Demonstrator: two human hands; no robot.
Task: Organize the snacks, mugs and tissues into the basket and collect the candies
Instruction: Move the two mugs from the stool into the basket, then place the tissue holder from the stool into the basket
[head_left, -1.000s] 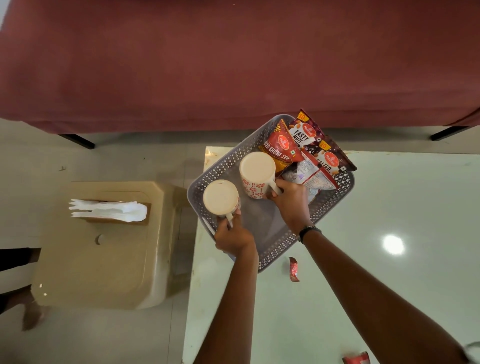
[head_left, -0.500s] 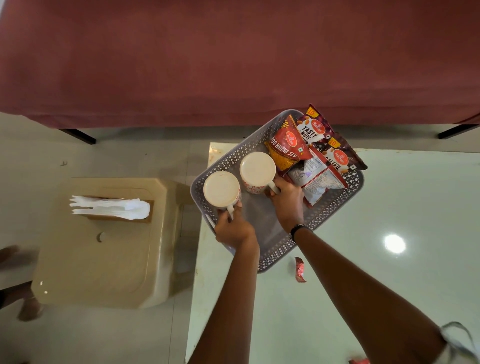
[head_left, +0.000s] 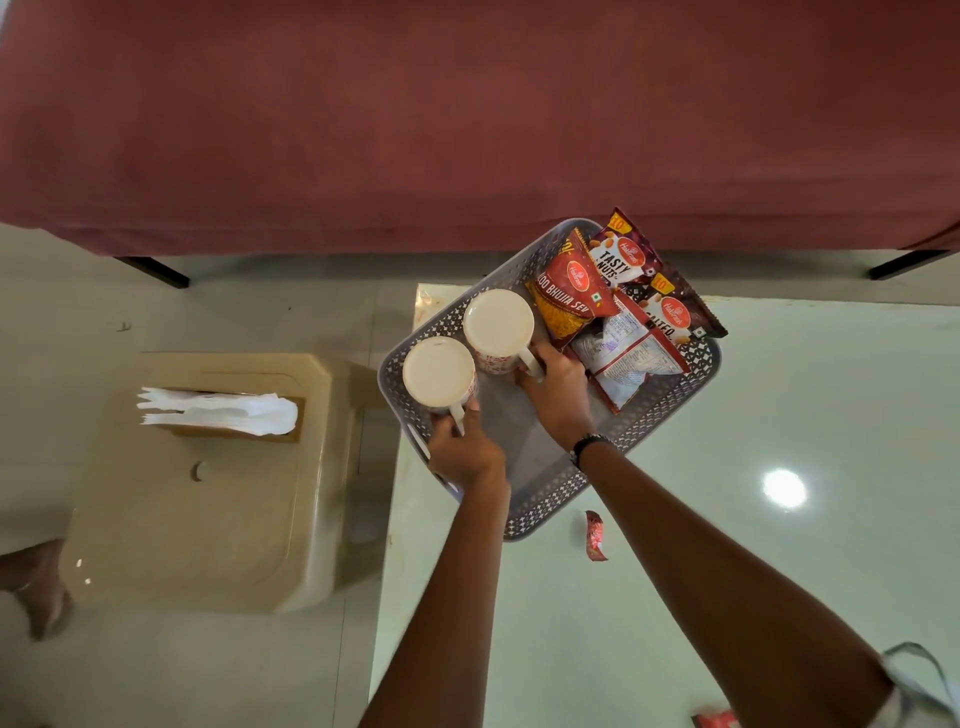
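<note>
The left mug's handle (head_left: 458, 415) is mostly covered by the left hand (head_left: 464, 451), and the right mug's handle (head_left: 531, 361) by the right hand's (head_left: 557, 391) fingers, so the grip itself can't really be made out. The basket's near-left rim (head_left: 422, 441) is blocked by the left wrist. Lower snack packets (head_left: 626, 358) are overlapped by the ones on top, small print unreadable. A red wrapper (head_left: 717, 720) is cut off at the bottom edge. At the left edge something blurred (head_left: 39, 587) can't be identified.
</note>
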